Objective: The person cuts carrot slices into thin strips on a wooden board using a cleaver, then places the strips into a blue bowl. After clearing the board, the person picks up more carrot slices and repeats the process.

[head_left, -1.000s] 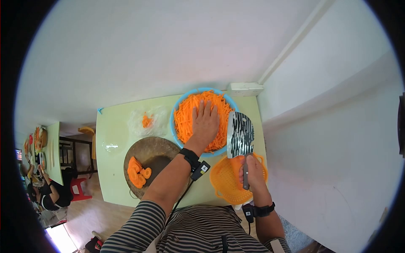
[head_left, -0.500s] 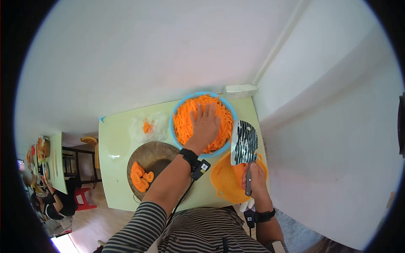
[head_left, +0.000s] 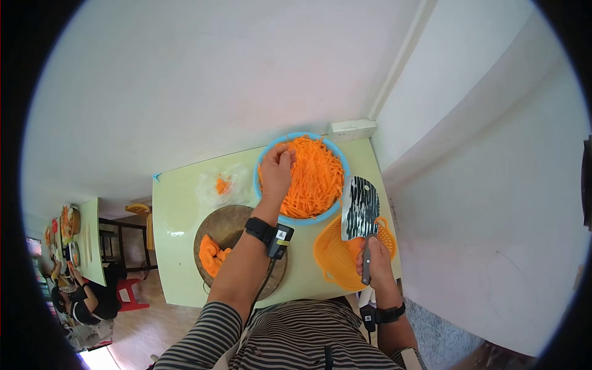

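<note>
A blue bowl (head_left: pixel 342 155) is heaped with shredded carrot (head_left: pixel 314 179). Over its left side is my left hand (head_left: pixel 277 174), its fingers curled together; whether anything is between them is hidden. My right hand (head_left: pixel 377 264) grips the handle of a cleaver (head_left: pixel 359 208), whose blade points up beside the bowl's right edge. Beneath the cleaver sits a yellow-orange basket (head_left: pixel 333 256) with an orange carrot piece in it, close to my right hand. Carrot slices (head_left: pixel 211 254) lie on the round chopping board (head_left: pixel 231 219), partly behind my left forearm.
A clear plastic bag (head_left: pixel 237 179) with carrot bits lies on the pale green table (head_left: pixel 176 216). Walls border the table's back and right. At far left are a person (head_left: pixel 92 299), a red stool (head_left: pixel 131 296) and another table (head_left: pixel 90 240).
My left hand has lifted from the middle of the shredded carrot and moved left, its spread fingers now curled. The right hand still holds the cleaver in nearly the same place.
</note>
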The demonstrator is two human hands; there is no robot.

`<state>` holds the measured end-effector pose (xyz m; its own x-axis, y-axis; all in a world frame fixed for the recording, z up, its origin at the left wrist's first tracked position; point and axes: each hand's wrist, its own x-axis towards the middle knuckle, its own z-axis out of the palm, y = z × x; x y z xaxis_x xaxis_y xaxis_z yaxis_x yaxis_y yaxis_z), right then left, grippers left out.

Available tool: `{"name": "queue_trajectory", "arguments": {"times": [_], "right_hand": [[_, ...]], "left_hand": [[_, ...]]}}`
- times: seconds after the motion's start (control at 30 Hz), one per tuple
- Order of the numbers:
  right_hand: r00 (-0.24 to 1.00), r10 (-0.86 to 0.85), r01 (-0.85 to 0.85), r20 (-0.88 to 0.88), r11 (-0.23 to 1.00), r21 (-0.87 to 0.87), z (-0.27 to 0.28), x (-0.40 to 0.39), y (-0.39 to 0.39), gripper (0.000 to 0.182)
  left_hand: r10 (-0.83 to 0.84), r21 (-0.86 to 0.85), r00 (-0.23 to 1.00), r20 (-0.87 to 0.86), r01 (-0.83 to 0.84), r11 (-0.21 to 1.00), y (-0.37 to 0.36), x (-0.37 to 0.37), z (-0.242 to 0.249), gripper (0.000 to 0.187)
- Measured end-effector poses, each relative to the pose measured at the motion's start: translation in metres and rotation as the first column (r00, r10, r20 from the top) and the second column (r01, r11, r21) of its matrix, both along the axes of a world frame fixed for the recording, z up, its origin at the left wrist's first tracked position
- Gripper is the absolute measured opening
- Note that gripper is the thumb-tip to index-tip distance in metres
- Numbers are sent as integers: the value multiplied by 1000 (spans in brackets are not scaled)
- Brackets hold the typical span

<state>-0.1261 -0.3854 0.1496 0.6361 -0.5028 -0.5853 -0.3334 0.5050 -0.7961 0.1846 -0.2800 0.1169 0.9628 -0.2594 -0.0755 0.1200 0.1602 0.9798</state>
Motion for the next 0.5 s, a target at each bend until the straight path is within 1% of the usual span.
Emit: {"name": "queue_trajectory", "arguments": {"times": [0.03,0.1,0.13,0.17,0.2,0.23,0.3,0.33,0.4,0.43,0.5], "right_hand": [[1000,1,-1,-5,1000,1,1,0,1,39],[1000,3,-4,-9,1000,-1,4,2,4,38],[1000,5,-5,-18,1000,-6,5,2,4,38],[1000,7,-8,-27,1000,-11,6,3,5,37],[1000,9,-9,-30,1000,-14,7,4,6,37],[999,12,-12,-40,1000,-21,9,5,7,37],[998,15,-16,-57,999,-29,11,5,10,37],[998,26,-28,-58,999,-37,10,4,12,37],[998,37,-40,-58,998,-47,10,3,15,37],[998,35,-37,-53,998,-41,10,3,16,37],[998,33,-35,-48,999,-36,10,2,18,37]], "left_hand": [[3,0,1000,1,-3,1000,3,-1,4,23],[1,186,1000,29,-7,982,10,-2,9,21],[3,183,1000,28,-9,983,12,-2,9,21],[-34,374,976,215,-50,926,15,-3,9,20],[-108,537,918,381,-125,834,18,-3,5,20],[-105,535,920,378,-125,836,19,-1,-2,20],[-253,574,813,525,-118,811,21,-2,-12,21],[-252,573,815,522,-116,812,21,-5,-13,21],[-274,603,862,426,-45,797,20,-11,-14,19],[-273,601,863,426,-44,798,21,-12,-17,19],[-278,618,824,493,-107,779,23,-14,-21,19]]}}
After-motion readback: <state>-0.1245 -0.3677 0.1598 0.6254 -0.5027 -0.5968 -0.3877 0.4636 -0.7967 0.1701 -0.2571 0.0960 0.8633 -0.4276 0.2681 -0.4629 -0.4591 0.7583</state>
